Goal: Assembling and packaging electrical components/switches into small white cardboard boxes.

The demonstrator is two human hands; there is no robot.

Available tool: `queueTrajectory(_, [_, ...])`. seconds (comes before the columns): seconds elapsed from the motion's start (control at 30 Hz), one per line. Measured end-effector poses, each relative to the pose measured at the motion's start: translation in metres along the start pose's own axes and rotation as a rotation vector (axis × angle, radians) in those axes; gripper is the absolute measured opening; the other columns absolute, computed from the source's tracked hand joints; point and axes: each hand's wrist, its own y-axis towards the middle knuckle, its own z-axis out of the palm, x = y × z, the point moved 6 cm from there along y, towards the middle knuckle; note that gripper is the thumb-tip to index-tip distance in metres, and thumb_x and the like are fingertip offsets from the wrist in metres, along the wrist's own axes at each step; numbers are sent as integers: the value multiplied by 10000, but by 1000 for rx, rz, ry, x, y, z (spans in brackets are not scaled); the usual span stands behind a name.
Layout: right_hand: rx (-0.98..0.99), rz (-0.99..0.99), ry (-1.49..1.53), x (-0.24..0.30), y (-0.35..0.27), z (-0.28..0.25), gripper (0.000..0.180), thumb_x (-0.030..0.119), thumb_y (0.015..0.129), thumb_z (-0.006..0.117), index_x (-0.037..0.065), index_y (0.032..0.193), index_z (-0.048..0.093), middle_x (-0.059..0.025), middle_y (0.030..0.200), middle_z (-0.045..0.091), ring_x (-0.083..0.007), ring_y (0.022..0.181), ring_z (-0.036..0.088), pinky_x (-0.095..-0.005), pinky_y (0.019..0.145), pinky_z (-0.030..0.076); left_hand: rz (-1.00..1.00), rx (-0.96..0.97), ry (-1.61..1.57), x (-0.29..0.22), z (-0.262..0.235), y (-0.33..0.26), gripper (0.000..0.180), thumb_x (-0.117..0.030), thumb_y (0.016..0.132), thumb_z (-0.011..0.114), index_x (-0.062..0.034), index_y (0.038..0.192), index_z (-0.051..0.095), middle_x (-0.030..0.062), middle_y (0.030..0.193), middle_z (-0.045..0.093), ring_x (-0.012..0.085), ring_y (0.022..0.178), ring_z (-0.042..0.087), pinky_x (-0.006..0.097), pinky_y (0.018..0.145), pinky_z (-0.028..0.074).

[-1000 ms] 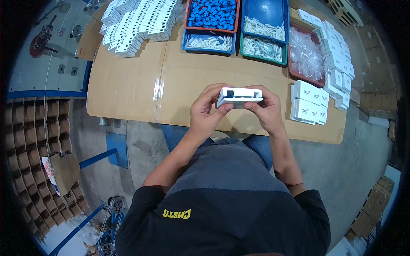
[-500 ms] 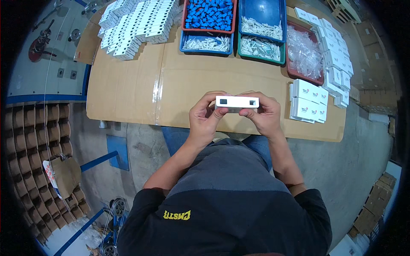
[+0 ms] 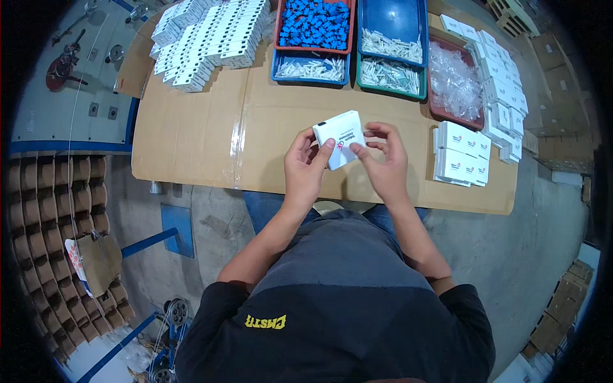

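Note:
A small flat white box (image 3: 341,137) with a printed face is tilted up between my hands, above the near middle of the cardboard-covered table. My left hand (image 3: 304,167) is closed on its left side, thumb on the printed face and fingers behind. A dark square opening shows at the box's upper left edge. On the right, my right hand (image 3: 387,163) touches the lower right of the face with its thumb. Its other fingers are loosely curved and spread beside the right edge, apart from the box as far as I can see.
Similar white boxes (image 3: 217,38) stand in rows at the far left. A red tray of blue pieces (image 3: 315,24), blue (image 3: 310,68) and green (image 3: 391,75) trays of white pieces, and a tray of clear plastic bags (image 3: 454,80) line the back. More boxes (image 3: 461,153) are stacked at right.
The box has turned from edge-on, with two square openings showing, to its printed face, and tilted. My right hand's fingers have loosened and spread from it; my left hand keeps hold.

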Motion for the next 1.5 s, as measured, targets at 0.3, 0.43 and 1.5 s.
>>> queueTrajectory(0.3, [162,-257,-273,24,-16,19,719,146,710,923,53,1345,599,-161,1343,600,-343,1225,622,-415,1054,502,44,17,-9,6,-1,-4,435,-142,1021,668,-8,1377,456,127,1318,561,176,1177,605,315,943,534])
queueTrajectory(0.43, [148,-273,-192,17,-16,23,669,120,762,884,43,1355,584,-179,1325,618,-352,1235,622,-418,1060,497,93,150,21,-2,8,-11,442,-127,1023,638,-6,1403,447,140,1401,531,205,1246,575,378,1049,494])
queueTrajectory(1.5, [414,-147,-338,-30,101,85,237,108,888,774,21,1080,667,-130,1067,666,-257,935,672,-373,792,545,458,-458,1212,32,-242,90,352,-219,910,703,-24,1193,623,155,1261,595,357,1197,536,474,1043,418])
